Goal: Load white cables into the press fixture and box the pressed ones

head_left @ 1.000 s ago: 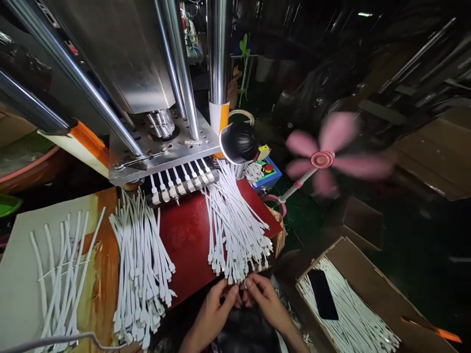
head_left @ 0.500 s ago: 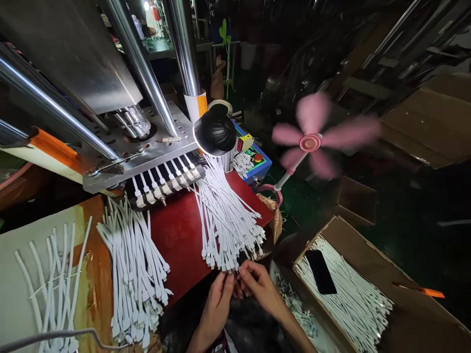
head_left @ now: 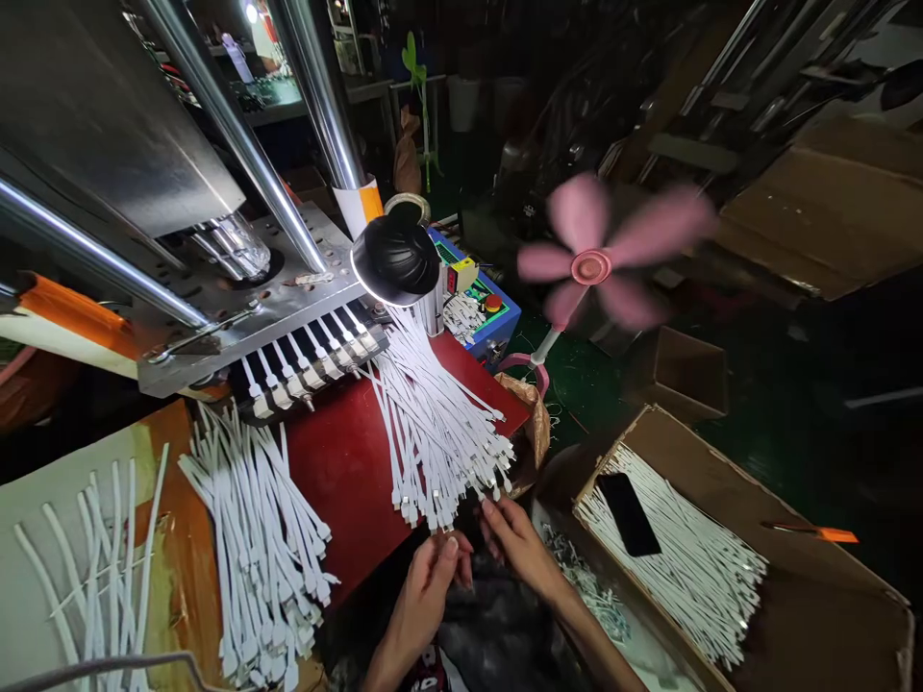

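My left hand (head_left: 425,588) is at the front edge of the red bench, thumb and fingers pinched together just below the cable ends; whatever is between them is too small to make out. To its right, my right hand (head_left: 520,546) has its thumb and fingertips closed at the plug end of a white cable, at the pile's lower edge. This pile of white USB cables (head_left: 439,423) fans out towards me, metal plugs foremost. A second bundle of white cables (head_left: 263,548) lies to the left. In the press fixture (head_left: 310,370) sits a row of white cable ends.
A metal press (head_left: 288,288) with thick columns and a black lamp (head_left: 396,259) stands behind the bench. At right are a spinning pink fan (head_left: 591,267) and a carton (head_left: 814,586) of white cables with a black phone (head_left: 629,514) on top. A blue control box (head_left: 497,332) has a red button.
My hands, close together before, have moved apart: the right one has gone up and right to the cable ends, the left stays low. The whole view has shifted slightly.
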Motion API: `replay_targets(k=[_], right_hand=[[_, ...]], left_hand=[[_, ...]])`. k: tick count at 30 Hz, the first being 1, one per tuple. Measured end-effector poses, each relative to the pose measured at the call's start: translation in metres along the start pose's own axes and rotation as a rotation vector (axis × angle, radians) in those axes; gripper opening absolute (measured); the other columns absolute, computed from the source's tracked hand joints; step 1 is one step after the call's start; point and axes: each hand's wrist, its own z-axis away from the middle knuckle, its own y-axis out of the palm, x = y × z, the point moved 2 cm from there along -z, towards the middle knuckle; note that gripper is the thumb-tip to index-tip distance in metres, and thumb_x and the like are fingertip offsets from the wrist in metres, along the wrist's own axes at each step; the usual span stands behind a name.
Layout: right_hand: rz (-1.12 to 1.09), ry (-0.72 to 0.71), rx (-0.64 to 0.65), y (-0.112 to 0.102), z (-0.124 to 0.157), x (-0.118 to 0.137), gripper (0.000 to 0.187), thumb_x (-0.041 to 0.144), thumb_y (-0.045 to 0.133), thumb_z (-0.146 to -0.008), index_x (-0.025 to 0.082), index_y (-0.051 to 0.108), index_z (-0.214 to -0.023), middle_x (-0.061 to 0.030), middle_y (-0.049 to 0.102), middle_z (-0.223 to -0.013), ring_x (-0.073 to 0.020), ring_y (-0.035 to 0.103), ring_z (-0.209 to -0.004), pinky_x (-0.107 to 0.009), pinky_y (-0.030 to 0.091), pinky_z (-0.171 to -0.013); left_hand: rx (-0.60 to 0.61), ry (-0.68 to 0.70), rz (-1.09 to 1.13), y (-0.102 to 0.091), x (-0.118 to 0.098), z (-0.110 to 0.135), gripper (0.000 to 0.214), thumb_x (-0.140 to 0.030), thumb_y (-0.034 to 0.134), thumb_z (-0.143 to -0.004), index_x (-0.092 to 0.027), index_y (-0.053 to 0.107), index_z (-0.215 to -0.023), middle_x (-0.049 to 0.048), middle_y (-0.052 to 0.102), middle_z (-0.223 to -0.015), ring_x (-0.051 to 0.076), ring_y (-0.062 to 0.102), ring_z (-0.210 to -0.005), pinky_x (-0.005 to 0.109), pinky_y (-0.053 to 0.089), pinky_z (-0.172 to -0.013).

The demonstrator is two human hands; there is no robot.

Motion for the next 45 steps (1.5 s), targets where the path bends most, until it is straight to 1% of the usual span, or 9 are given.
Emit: replay_targets(k=[9,16,22,27,31,34,37,40,45], right_hand=[[-0.063,-0.114,0.09,0.032,-0.003,0.036,0.06,0.081,0.051,-0.091,0.022,0.052,-0.08,0.0063,0.05,-0.056,-0.0127,0.052,-0.045,-0.026,0.045,-0.051],[0.279,-0.166,0.039,0.0,0.004,0.026,0.064,0.077,0.053,-0.092,0.02,0.055,-0.062,0.0027,0.049,-0.058,-0.0138,0.048,-0.059,-0.026,0.039,-0.059],[0.135,-0.069,-0.073,-0.022,0.007,0.013,0.06,0.081,0.052,-0.09,0.023,0.065,-0.091,0.0,0.058,-0.071,-0.0179,0.054,-0.063,-0.029,0.044,-0.058],[0.066,-0.024,-0.095,-0.017,-0.005,0.002,0.065,0.083,0.045,-0.092,0.022,0.067,-0.1,0.001,0.056,-0.065,-0.0192,0.054,-0.059,-0.031,0.046,-0.056],[0.133,-0.071,-0.282,-0.021,-0.011,-0.004,0.064,0.078,0.052,-0.09,0.02,0.069,-0.112,-0.0077,0.071,-0.094,-0.0259,0.067,-0.089,-0.036,0.055,-0.08],[0.151,-0.156,-0.308,-0.024,-0.009,-0.001,0.056,0.068,0.058,-0.092,0.021,0.064,-0.122,-0.0097,0.071,-0.118,-0.0267,0.066,-0.11,-0.037,0.052,-0.097],[0.133,-0.185,-0.305,-0.026,-0.006,0.006,0.055,0.067,0.057,-0.093,0.02,0.064,-0.12,-0.0076,0.071,-0.105,-0.0248,0.066,-0.098,-0.033,0.054,-0.085],[0.15,-0.202,-0.265,-0.023,-0.006,0.014,0.054,0.071,0.052,-0.096,0.019,0.067,-0.097,-0.004,0.065,-0.081,-0.0218,0.061,-0.081,-0.029,0.051,-0.072],[0.284,-0.312,-0.206,-0.016,-0.004,0.03,0.046,0.062,0.05,-0.101,0.02,0.064,-0.089,-0.004,0.062,-0.084,-0.0202,0.059,-0.081,-0.028,0.049,-0.072]], left_hand=[[-0.084,0.015,-0.026,0.005,-0.008,-0.008,0.069,-0.081,0.041,-0.093,-0.017,0.068,-0.087,0.0045,0.066,-0.075,0.021,0.063,-0.074,0.034,0.052,-0.079],[0.083,0.024,-0.132,0.007,-0.009,-0.006,0.053,-0.07,0.054,-0.094,-0.02,0.064,-0.078,0.001,0.061,-0.07,0.018,0.059,-0.071,0.03,0.049,-0.073],[0.081,-0.005,-0.137,0.017,0.003,-0.022,0.049,-0.067,0.052,-0.095,-0.021,0.067,-0.106,0.0014,0.067,-0.077,0.02,0.064,-0.072,0.032,0.052,-0.075],[0.025,-0.024,-0.157,0.025,0.012,-0.046,0.045,-0.063,0.063,-0.09,-0.021,0.069,-0.106,0.0041,0.071,-0.078,0.022,0.066,-0.072,0.034,0.052,-0.075],[-0.001,-0.007,-0.13,0.033,0.015,-0.055,0.053,-0.065,0.064,-0.088,-0.018,0.068,-0.112,0.0056,0.072,-0.083,0.021,0.066,-0.071,0.034,0.053,-0.07],[0.009,0.007,-0.087,0.039,0.017,-0.055,0.056,-0.07,0.065,-0.085,-0.018,0.068,-0.104,0.0028,0.069,-0.075,0.021,0.066,-0.068,0.034,0.054,-0.069],[0.025,0.018,-0.045,0.044,0.016,-0.052,0.056,-0.074,0.06,-0.087,-0.018,0.067,-0.092,0.0014,0.066,-0.069,0.02,0.067,-0.065,0.034,0.055,-0.07],[0.024,0.031,-0.015,0.047,0.01,-0.048,0.057,-0.073,0.056,-0.091,-0.018,0.067,-0.097,0.0026,0.069,-0.072,0.02,0.068,-0.065,0.033,0.055,-0.069],[0.041,0.08,0.029,0.051,-0.003,-0.037,0.049,-0.059,0.062,-0.094,-0.018,0.067,-0.118,0.0124,0.075,-0.116,0.026,0.072,-0.108,0.036,0.056,-0.095]])
